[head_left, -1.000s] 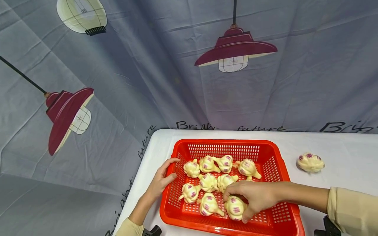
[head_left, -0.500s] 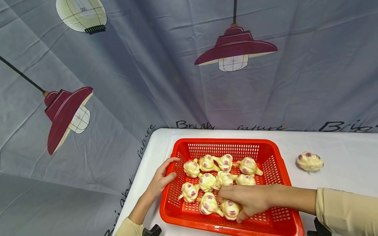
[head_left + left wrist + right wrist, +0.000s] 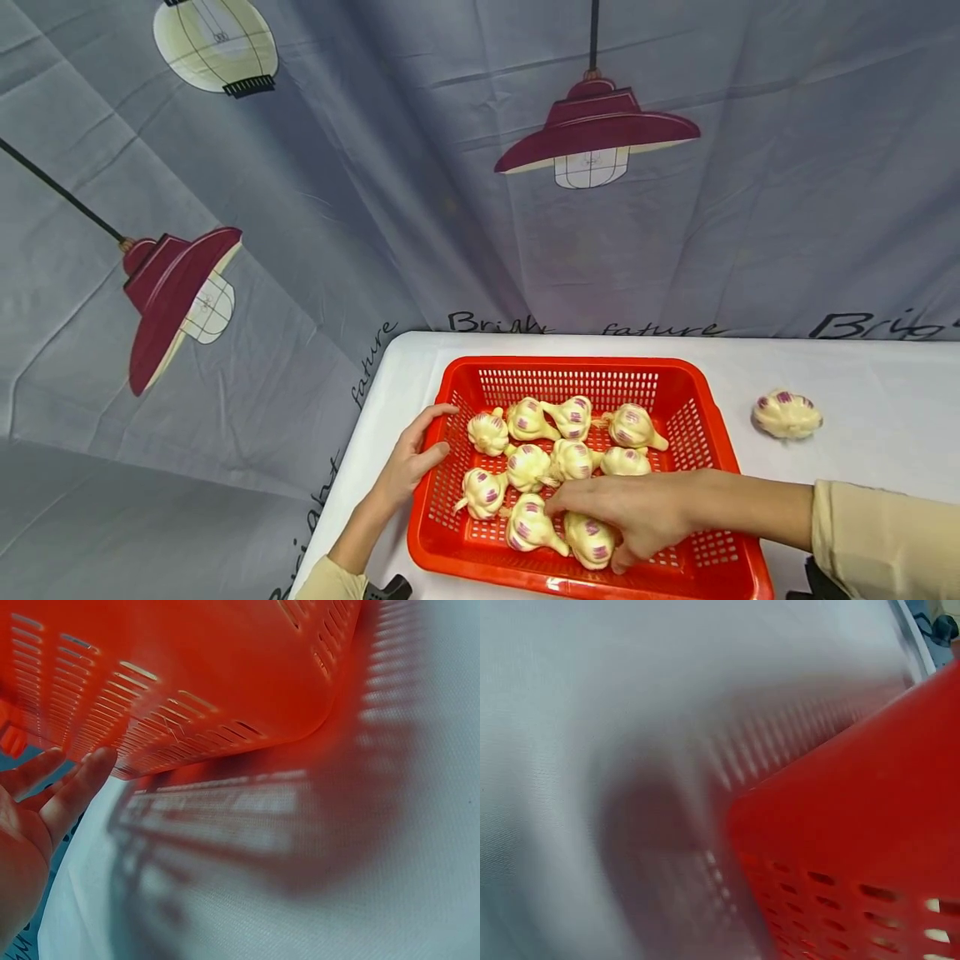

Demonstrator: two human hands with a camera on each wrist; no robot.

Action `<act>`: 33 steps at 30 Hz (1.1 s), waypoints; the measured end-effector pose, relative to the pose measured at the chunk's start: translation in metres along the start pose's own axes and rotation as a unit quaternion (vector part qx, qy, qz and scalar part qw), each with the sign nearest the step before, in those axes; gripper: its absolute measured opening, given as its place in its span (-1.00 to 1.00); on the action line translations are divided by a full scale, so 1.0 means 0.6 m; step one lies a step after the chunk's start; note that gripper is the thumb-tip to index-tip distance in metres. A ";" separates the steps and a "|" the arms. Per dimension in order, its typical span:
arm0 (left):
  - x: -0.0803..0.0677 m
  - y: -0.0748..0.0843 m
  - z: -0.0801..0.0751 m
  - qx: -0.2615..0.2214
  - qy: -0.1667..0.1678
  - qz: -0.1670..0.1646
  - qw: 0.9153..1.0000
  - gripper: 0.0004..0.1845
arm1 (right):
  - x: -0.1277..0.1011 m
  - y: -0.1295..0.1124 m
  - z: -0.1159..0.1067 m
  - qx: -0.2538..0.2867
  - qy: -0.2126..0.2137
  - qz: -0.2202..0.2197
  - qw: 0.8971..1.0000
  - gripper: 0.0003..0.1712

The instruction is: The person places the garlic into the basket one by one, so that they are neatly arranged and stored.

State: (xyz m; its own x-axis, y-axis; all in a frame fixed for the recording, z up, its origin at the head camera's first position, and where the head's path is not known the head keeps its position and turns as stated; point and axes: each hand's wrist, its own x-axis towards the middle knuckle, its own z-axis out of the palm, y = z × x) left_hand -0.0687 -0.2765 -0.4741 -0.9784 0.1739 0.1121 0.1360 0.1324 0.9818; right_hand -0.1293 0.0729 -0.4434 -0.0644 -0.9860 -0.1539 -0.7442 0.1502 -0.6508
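A red plastic basket (image 3: 690,433) stands on the white table and holds several cream garlic bulbs with purple marks. My right hand (image 3: 626,517) reaches in from the right, its fingers and thumb curled round a garlic bulb (image 3: 588,539) that lies on the basket floor near the front edge, beside another bulb (image 3: 528,525). My left hand (image 3: 411,460) rests with straight fingers against the basket's left wall, index along the rim. In the left wrist view the fingers (image 3: 71,791) touch the slotted wall of the basket (image 3: 195,667). The right wrist view shows only a blurred wall of the basket (image 3: 855,825).
One more garlic bulb (image 3: 787,414) lies alone on the white tablecloth (image 3: 870,467) to the right of the basket. A grey curtain printed with lamps (image 3: 596,142) hangs behind the table. The table's left edge runs just beyond my left hand.
My right hand has slid a little left and down towards the front of the basket with the bulb under it. The left hand has stayed on the rim.
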 end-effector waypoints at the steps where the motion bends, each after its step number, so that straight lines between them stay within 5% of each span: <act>1: 0.000 0.000 0.001 0.000 0.001 0.000 1.000 -0.47 | -0.002 -0.004 -0.002 0.000 -0.001 0.003 1.000 -0.03; 5: 0.000 0.001 0.003 0.001 0.002 0.000 1.000 -0.47 | -0.010 -0.024 -0.022 0.035 0.002 0.021 0.999 -0.07; 9: 0.000 0.001 0.003 0.002 0.001 -0.001 1.000 -0.46 | -0.014 -0.052 -0.054 0.120 0.052 -0.006 0.991 -0.18; 14: 0.001 0.000 0.003 0.002 0.002 -0.005 1.000 -0.45 | -0.022 -0.084 -0.102 0.268 0.129 -0.088 0.951 -0.29; 20: -0.002 -0.003 0.001 -0.001 0.004 -0.004 1.000 -0.46 | -0.046 -0.106 -0.137 0.372 0.162 -0.120 0.906 -0.29; 24: -0.003 -0.003 0.000 -0.003 0.002 -0.003 1.000 -0.46 | -0.066 -0.103 -0.138 0.375 0.191 -0.131 0.898 -0.28; 33: -0.002 -0.004 0.001 -0.003 0.004 -0.001 1.000 -0.46 | -0.126 -0.047 -0.108 0.316 0.282 -0.130 0.897 -0.35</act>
State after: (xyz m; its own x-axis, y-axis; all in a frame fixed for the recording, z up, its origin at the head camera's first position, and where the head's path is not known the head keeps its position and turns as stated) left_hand -0.0676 -0.2763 -0.4768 -0.9799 0.1660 0.1104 0.1324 0.1274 0.9830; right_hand -0.1466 0.1385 -0.3651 -0.4012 -0.8472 0.3481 -0.2685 -0.2546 -0.9290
